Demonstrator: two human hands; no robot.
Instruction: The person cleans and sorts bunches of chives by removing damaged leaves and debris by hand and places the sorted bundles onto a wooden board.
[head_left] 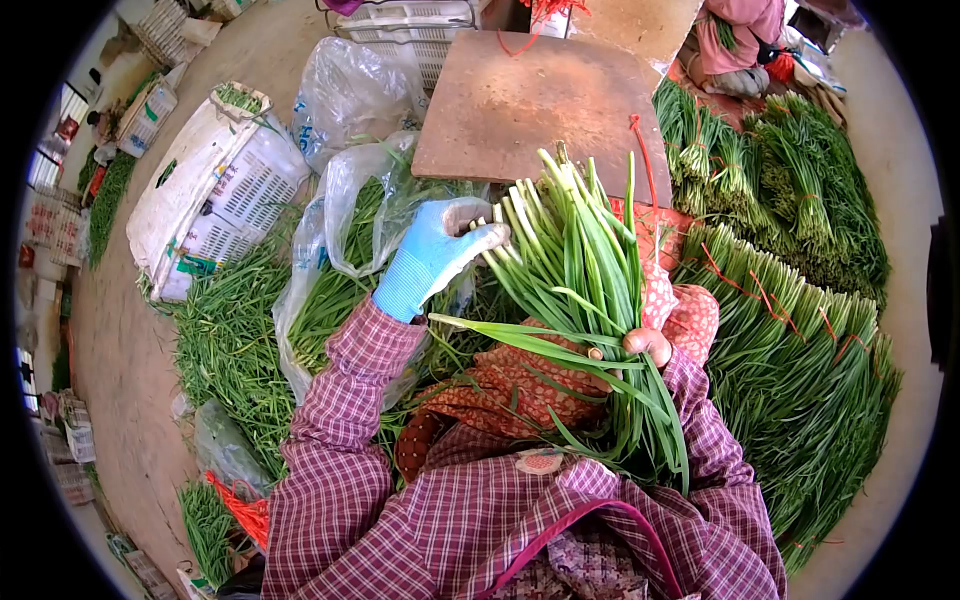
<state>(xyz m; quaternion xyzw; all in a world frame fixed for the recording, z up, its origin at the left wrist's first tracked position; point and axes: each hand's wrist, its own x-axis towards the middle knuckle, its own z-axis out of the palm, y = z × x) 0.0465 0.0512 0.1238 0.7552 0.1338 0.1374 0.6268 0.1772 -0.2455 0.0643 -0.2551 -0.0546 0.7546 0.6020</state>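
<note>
A bunch of garlic chives spans my lap, its pale stem ends pointing up and its long flat leaves hanging down to the right. My right hand is closed round the leafy middle; thumb and fingertips show, and the rest is behind the leaves. My left hand wears a blue glove with pale, soiled fingers. Its thumb and fingertips close on the outer stems at the bunch's left side. One loose leaf sticks out leftward below the glove.
A brown board stands ahead. Tied chive bundles line the right side. Loose greens, a clear plastic bag and a white crate lie left. Red ties rest lower left. Another person sits at the upper right.
</note>
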